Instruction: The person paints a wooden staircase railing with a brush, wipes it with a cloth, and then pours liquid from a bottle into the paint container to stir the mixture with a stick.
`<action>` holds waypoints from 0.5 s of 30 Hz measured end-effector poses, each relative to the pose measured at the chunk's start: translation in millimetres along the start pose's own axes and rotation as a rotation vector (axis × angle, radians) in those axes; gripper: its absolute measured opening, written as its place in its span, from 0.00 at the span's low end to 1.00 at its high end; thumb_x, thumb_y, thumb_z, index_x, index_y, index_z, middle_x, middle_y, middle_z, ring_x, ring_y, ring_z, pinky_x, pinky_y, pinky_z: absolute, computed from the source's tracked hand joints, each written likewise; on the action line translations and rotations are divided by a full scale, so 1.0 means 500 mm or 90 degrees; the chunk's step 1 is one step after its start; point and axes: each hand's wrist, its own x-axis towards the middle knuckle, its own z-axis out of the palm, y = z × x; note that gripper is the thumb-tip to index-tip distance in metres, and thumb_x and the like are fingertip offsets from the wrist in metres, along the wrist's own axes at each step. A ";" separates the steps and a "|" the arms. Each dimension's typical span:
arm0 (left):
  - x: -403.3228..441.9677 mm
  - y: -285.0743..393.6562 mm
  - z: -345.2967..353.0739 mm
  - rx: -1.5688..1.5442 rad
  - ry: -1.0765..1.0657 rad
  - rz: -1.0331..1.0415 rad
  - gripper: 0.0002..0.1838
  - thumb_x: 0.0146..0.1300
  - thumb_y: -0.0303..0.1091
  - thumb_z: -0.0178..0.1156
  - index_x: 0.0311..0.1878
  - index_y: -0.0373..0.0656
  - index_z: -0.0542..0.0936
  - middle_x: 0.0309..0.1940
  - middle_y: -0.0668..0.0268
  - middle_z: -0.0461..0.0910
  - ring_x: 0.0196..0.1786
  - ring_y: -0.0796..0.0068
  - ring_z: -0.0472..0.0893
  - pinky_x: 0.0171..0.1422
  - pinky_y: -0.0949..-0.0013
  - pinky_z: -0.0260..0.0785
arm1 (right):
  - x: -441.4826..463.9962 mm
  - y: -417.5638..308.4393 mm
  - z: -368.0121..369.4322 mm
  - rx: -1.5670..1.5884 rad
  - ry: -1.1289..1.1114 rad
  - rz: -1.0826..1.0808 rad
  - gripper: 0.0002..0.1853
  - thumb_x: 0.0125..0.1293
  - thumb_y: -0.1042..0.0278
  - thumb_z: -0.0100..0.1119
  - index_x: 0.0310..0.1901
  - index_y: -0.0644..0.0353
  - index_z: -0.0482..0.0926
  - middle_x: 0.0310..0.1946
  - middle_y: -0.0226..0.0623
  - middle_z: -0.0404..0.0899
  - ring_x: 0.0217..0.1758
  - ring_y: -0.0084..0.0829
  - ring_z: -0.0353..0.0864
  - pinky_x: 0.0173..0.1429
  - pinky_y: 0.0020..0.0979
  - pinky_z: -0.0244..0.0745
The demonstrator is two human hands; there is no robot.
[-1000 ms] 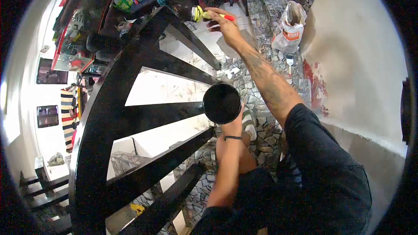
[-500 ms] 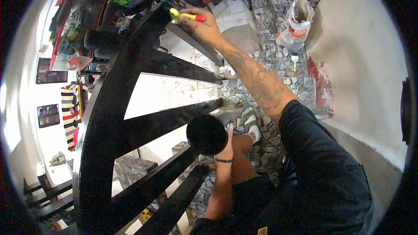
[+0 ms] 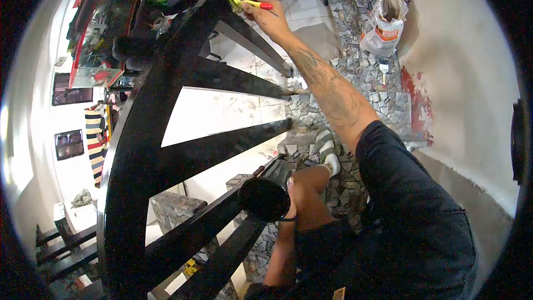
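Note:
My right hand point(image 3: 267, 18) grips a paintbrush point(image 3: 251, 4) with a yellow and red handle, its head against the top end of the black railing point(image 3: 130, 128). Lower down, my left hand point(image 3: 292, 199) is wrapped round a round container point(image 3: 264, 199) with a dark inside, tilted beside the black slats. Broad black slats point(image 3: 227, 144) run from the curved handrail toward the stone-patterned floor. The bristles are hard to make out against the dark railing.
A white bag point(image 3: 384, 25) stands on the stone floor point(image 3: 355, 50) at the upper right, near another brush point(image 3: 383, 71). A wall point(image 3: 461, 78) with red patches rises on the right. Cluttered items and a glass tank point(image 3: 95, 75) lie beyond the railing.
My right hand has moved left to the railing's top with the brush, then slightly up and right. My left hand has lowered the container, which is now more tilted.

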 end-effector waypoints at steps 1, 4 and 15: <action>0.002 0.003 -0.001 -0.001 0.003 0.000 0.23 0.59 0.38 0.64 0.57 0.40 0.75 0.56 0.60 0.75 0.60 0.61 0.70 0.68 0.59 0.56 | -0.005 0.001 0.017 0.012 0.003 -0.001 0.13 0.63 0.68 0.62 0.47 0.64 0.81 0.36 0.32 0.81 0.35 0.20 0.78 0.42 0.22 0.74; 0.012 0.008 -0.002 -0.005 0.007 -0.007 0.23 0.59 0.38 0.64 0.56 0.40 0.75 0.56 0.60 0.75 0.60 0.61 0.70 0.68 0.59 0.56 | -0.057 -0.053 0.045 -0.038 -0.036 0.008 0.14 0.60 0.68 0.64 0.47 0.64 0.81 0.36 0.32 0.81 0.38 0.21 0.79 0.43 0.21 0.74; 0.010 0.015 0.005 -0.010 0.007 -0.021 0.24 0.59 0.40 0.64 0.56 0.39 0.76 0.56 0.59 0.75 0.61 0.59 0.70 0.68 0.58 0.56 | 0.006 0.004 -0.031 0.037 0.047 -0.005 0.13 0.64 0.67 0.61 0.47 0.63 0.81 0.37 0.33 0.82 0.38 0.21 0.81 0.44 0.24 0.78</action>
